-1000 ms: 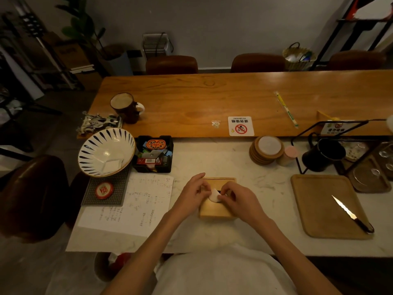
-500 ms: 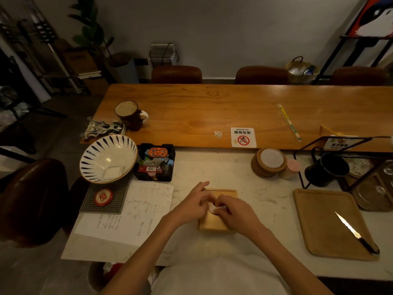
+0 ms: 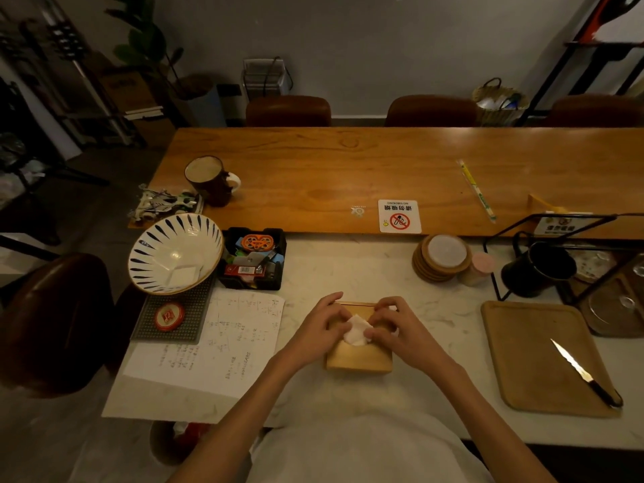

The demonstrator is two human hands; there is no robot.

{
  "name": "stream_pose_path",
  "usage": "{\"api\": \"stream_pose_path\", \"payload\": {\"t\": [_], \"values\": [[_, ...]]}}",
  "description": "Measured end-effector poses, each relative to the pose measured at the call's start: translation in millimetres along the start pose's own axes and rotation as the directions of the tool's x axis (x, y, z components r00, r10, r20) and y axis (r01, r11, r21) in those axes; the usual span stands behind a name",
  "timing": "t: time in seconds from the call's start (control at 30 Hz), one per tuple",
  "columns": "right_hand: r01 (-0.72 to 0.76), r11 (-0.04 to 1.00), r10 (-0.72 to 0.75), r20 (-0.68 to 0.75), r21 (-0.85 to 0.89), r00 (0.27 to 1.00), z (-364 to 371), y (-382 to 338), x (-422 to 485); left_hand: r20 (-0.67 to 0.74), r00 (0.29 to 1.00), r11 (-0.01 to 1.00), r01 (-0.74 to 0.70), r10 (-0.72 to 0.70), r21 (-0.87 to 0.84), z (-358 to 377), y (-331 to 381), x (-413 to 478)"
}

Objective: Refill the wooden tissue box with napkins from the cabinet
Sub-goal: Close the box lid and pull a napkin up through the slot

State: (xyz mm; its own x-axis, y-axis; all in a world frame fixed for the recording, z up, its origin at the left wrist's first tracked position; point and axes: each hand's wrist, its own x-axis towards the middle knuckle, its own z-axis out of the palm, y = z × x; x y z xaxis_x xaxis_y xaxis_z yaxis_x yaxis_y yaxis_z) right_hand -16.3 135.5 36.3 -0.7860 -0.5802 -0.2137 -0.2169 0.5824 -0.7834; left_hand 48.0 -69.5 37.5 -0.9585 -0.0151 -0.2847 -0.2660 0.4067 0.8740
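A small wooden tissue box [image 3: 359,359] sits on the pale marble counter right in front of me. A white napkin [image 3: 356,330] sticks up from the slot in its top. My left hand [image 3: 319,325] rests on the box's left side, its fingertips pinching the napkin. From the right, my right hand [image 3: 395,327] pinches the same napkin, with its fingers curled over the box's top. Most of the lid is hidden under both hands.
Left of the box lie a written paper sheet [image 3: 216,343], a striped bowl [image 3: 176,252] and a black organiser tray [image 3: 253,257]. To the right are stacked coasters [image 3: 441,257], a black mug [image 3: 536,270], and a wooden tray [image 3: 533,353] with a knife [image 3: 582,369].
The camera view has tilted up slightly. Both hands stay on the box, and more of the white napkin now stands out of the slot between the fingertips.
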Motion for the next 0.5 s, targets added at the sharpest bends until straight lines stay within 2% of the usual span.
{"api": "stream_pose_path", "payload": {"t": [0.1,0.2,0.37,0.5], "values": [[-0.047,0.998,0.049,-0.044,0.051,0.998,2,-2,5,-0.036,0.999,0.998,0.015,-0.017,-0.066,-1,-1,2],[-0.046,0.995,0.055,-0.098,0.085,0.994,6,-3,8,-0.013,1.000,0.998,0.004,-0.005,-0.063,-3,-3,1],[-0.024,0.999,0.026,-0.048,0.047,0.999,2,5,1,0.030,1.000,1.000,-0.009,0.010,-0.015,-4,-7,-4],[-0.013,0.996,0.019,-0.072,0.087,0.997,5,10,-1,-0.033,0.999,0.999,-0.005,0.003,-0.052,-1,-8,-4]]}}
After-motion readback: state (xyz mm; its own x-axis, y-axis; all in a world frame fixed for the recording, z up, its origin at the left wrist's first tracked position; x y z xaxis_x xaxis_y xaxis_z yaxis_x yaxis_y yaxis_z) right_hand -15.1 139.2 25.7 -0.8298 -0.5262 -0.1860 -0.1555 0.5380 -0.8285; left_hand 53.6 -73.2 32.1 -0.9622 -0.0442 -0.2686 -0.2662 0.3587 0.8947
